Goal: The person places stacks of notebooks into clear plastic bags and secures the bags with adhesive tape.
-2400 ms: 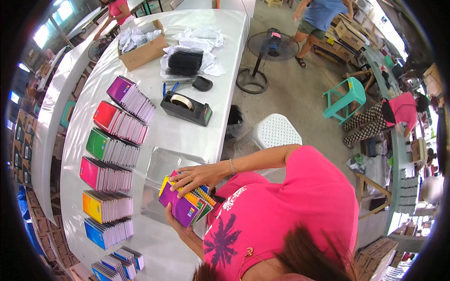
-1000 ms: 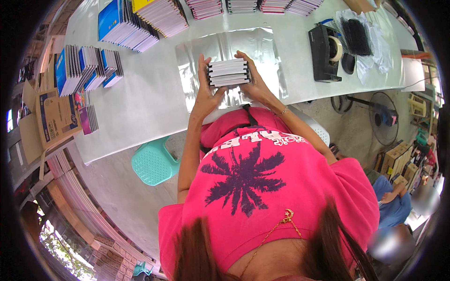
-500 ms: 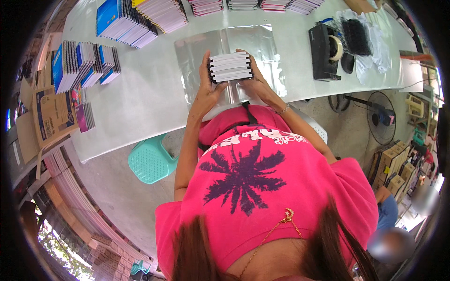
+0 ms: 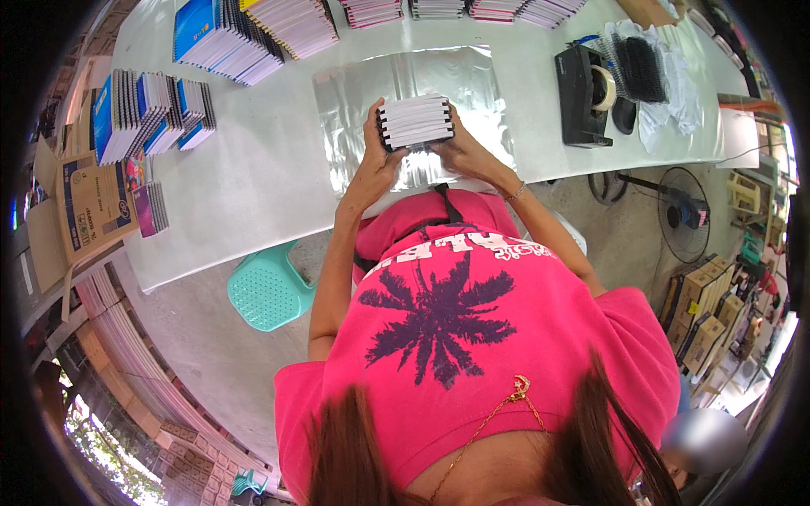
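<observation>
A stack of small spiral notebooks (image 4: 416, 122) is held on edge-view between my two hands, white page edges showing and black coils at its sides. My left hand (image 4: 380, 156) grips the stack's left side, thumb at its near edge. On the opposite side, my right hand (image 4: 462, 148) closes round the right end, its fingers partly hidden. Under the hands and stack, a clear shiny plastic sheet (image 4: 350, 101) lies spread on the white table (image 4: 245, 190).
Blue notebook stacks (image 4: 118, 118) stand at the left, with more notebooks (image 4: 291, 25) along the far side. A black tape dispenser (image 4: 582, 101) sits at the right beside crumpled plastic (image 4: 675, 118). An open cardboard box (image 4: 93, 207) adjoins the left edge; a green stool (image 4: 270, 287) stands below.
The notebooks in my hands look pressed more evenly together, with narrower gaps. My hands stay at nearly the same place. The plastic sheet's middle crease no longer shows.
</observation>
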Demonstrator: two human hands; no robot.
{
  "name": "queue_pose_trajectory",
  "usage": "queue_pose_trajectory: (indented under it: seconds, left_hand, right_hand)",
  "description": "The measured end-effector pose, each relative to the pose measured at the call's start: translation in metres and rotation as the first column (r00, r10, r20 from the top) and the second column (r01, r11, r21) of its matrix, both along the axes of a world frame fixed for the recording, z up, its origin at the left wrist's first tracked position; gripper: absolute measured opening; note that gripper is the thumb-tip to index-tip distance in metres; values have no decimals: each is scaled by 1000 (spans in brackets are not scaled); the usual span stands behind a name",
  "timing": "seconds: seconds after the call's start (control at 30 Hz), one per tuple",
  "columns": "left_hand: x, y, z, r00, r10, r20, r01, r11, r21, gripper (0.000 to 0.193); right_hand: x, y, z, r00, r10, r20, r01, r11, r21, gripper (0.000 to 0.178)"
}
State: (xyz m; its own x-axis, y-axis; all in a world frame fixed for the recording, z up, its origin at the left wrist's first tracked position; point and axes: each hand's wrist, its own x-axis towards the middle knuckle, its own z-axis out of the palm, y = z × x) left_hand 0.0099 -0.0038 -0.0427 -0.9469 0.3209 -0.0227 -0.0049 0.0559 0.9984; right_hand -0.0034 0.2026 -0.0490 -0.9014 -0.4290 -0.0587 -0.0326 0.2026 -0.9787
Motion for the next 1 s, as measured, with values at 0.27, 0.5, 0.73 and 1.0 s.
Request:
queue_pose_trajectory:
  seconds: [0.27,0.5,0.73,1.0]
  left_hand:
    - [7,1,-9,999,41,-19,-41,999,-9,90]
    - [11,6,-42,996,44,-81,-43,999,20,86]
    - [9,3,-29,987,107,-124,-123,983,-136,79]
    - [-22,5,4,942,138,307,-153,988,23,83]
  right_hand:
    - [2,5,-5,999,-23,35,23,1000,1,75]
    - [1,6,-6,996,46,-70,-42,998,50,79]
    - [4,7,5,990,-89,109,92,996,-17,76]
    - [-12,17,11,888,-84,452,179,969,-172,71]
